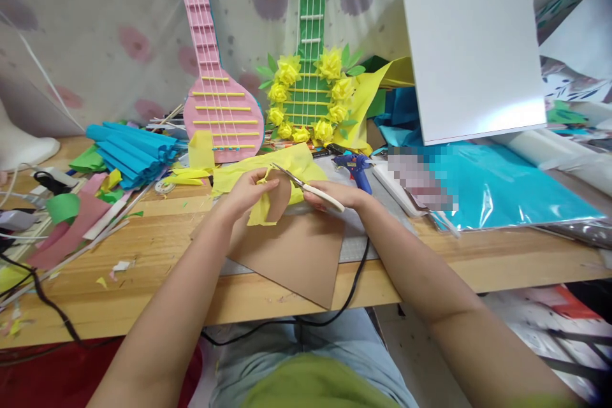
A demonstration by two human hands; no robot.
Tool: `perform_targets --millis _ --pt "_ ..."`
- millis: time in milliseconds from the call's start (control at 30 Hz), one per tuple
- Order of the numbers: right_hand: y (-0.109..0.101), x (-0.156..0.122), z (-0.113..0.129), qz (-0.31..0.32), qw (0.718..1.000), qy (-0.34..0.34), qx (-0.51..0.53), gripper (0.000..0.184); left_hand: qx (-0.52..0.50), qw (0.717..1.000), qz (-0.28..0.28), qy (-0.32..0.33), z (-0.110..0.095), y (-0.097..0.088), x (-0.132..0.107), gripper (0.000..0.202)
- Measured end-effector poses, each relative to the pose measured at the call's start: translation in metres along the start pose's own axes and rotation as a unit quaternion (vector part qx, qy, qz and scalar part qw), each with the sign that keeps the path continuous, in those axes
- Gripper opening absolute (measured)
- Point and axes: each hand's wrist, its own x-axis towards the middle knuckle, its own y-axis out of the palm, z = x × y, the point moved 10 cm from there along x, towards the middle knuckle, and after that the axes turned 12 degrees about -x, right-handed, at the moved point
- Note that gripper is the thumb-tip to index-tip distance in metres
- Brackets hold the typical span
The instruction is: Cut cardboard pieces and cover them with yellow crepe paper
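You can read no text, brand, label or number here: your white-handled scissors (326, 196) show none, and the pixelated patch (421, 178) to the right of those scissors leaves you nothing legible.

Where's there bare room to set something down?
Bare wooden table shows in front of the shiny blue plastic pack and, lightly littered, between the brown cardboard sheet and pink paper strip. Crowded: around the blue glue gun and pleated blue paper.

cardboard (296, 255) on table (153, 223) | glue gun (354, 169) right of scissors (321, 194) | toy guitars (224, 111) behind
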Motion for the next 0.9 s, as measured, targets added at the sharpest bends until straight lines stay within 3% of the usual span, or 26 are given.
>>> perform_targets --millis 300,700,900 --pt "-0.003 -0.001 -0.003 -0.017 0.999 -0.003 0.039 0.045 -0.021 0.999 0.025 -0.009 -0.001 0.013 0.004 0.034" --pt "-0.006 -0.003 -0.003 -0.018 0.998 0.015 0.066 0.047 -0.059 0.997 -0.014 -0.043 0.013 -0.001 0.007 0.032" --pt "-0.005 -0.004 -0.002 -0.010 0.997 0.015 0.073 0.046 -0.092 0.993 0.009 -0.080 0.018 0.000 0.006 0.033"
